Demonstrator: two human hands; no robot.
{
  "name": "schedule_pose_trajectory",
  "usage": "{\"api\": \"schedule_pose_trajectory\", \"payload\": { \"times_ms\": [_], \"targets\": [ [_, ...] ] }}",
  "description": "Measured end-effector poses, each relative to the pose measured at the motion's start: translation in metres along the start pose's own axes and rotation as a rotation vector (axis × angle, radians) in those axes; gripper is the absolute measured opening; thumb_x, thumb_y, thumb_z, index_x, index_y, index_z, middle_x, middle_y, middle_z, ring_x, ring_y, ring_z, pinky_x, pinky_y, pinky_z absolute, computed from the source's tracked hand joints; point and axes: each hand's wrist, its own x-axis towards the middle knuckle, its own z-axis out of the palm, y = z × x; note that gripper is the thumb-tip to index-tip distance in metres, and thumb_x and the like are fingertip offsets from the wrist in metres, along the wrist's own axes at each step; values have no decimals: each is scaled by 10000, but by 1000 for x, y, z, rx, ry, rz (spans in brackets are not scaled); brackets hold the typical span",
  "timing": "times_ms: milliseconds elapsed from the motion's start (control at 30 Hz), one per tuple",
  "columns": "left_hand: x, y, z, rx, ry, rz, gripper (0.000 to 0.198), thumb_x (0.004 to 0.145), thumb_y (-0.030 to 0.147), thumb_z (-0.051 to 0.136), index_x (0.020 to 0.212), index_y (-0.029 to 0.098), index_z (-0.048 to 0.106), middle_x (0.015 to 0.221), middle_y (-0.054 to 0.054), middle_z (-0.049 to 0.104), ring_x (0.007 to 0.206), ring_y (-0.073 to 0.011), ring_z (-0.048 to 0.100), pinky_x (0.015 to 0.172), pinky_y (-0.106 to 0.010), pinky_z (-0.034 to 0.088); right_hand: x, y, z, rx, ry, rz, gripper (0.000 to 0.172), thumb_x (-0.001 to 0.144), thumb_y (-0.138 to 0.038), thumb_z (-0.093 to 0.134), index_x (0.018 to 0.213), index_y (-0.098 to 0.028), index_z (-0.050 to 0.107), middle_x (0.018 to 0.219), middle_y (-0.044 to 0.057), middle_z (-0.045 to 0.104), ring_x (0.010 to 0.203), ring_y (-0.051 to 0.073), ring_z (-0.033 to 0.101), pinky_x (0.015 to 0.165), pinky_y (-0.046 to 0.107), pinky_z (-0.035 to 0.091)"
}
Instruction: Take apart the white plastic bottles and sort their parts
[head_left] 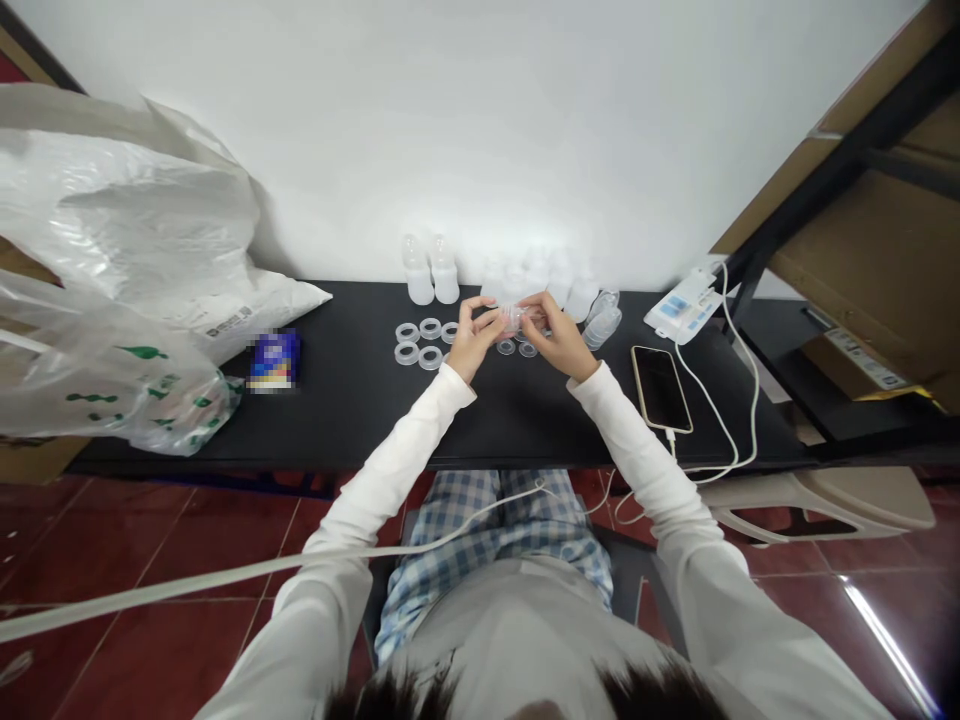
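My left hand (478, 338) and my right hand (550, 333) meet over the table's middle. Between their fingertips is a small clear piece (514, 318), partly hidden, which both hands grip; its exact kind is too blurred to make out. Behind it stand several white bottles (559, 280). Two bottles with clear domed tops (442, 270) stand upright to the left. Several translucent rings (430, 357) lie flat beside my left hand, and smaller rings (528, 349) lie below the held piece. Clear domed caps (602, 325) sit to the right of my right hand.
White plastic bags (120, 200) bulge over the table's left end, beside a blurred blue packet (274, 361). On the right lie a phone (661, 388) with its charging cable and a white power strip (686, 303). A dark shelf with cardboard boxes (870, 260) borders the black table (345, 400).
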Motion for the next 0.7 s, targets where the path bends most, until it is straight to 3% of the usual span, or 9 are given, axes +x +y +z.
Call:
{"api": "schedule_pose_trajectory", "payload": {
  "times_ms": [100, 200, 267, 333, 500, 600, 700],
  "targets": [
    [-1, 1, 0, 20, -27, 34, 409, 733, 304, 807, 1061, 226, 577, 875, -5, 695, 849, -124, 698, 787, -234, 558, 3, 2, 9, 116, 28, 14, 224, 915, -427, 528, 992, -221, 486, 775, -25, 578, 667, 114, 562, 615, 250, 470],
    [0, 3, -1, 99, -37, -1, 307, 769, 349, 781, 998, 200, 640, 737, 11, 667, 666, -114, 665, 640, -207, 532, 3, 3, 10, 131, 37, 16, 184, 901, -403, 530, 921, -230, 468, 735, -35, 561, 659, 114, 550, 600, 248, 460],
    [2, 4, -3, 169, -28, -39, 233, 807, 379, 743, 886, 179, 652, 628, 27, 619, 530, -91, 593, 531, -188, 472, 0, 1, 9, 80, 30, -5, 136, 896, -356, 521, 911, -229, 474, 735, -34, 570, 647, 110, 535, 612, 250, 462],
    [2, 6, -5, 233, -28, -88, 279, 845, 406, 697, 735, 162, 618, 545, 27, 570, 448, -74, 523, 451, -177, 395, -3, -1, 8, -21, 6, -65, 76, 887, -297, 512, 893, -224, 492, 756, -24, 583, 647, 108, 522, 635, 252, 465],
    [-5, 11, -16, 325, -84, -197, 356, 841, 390, 691, 604, 154, 568, 495, 13, 553, 406, -47, 462, 414, -153, 320, -14, -2, 4, -265, -106, -259, 117, 886, -200, 456, 779, -229, 494, 726, -6, 549, 672, 127, 503, 660, 257, 452],
    [-9, 17, -43, 294, 66, -218, 366, 882, 436, 606, 651, 153, 584, 513, -2, 572, 391, -52, 448, 395, -163, 290, -20, 4, -15, -340, -55, -258, 131, 881, -190, 447, 765, -233, 490, 730, 5, 565, 693, 140, 523, 677, 270, 462],
    [-12, 24, -93, 289, 320, -150, 302, 867, 419, 618, 731, 156, 558, 574, 4, 599, 458, -66, 527, 435, -160, 351, -27, 19, -51, -407, 0, -100, 33, 860, -213, 510, 837, -229, 526, 755, 5, 600, 653, 140, 532, 664, 280, 469]
  ]
}}
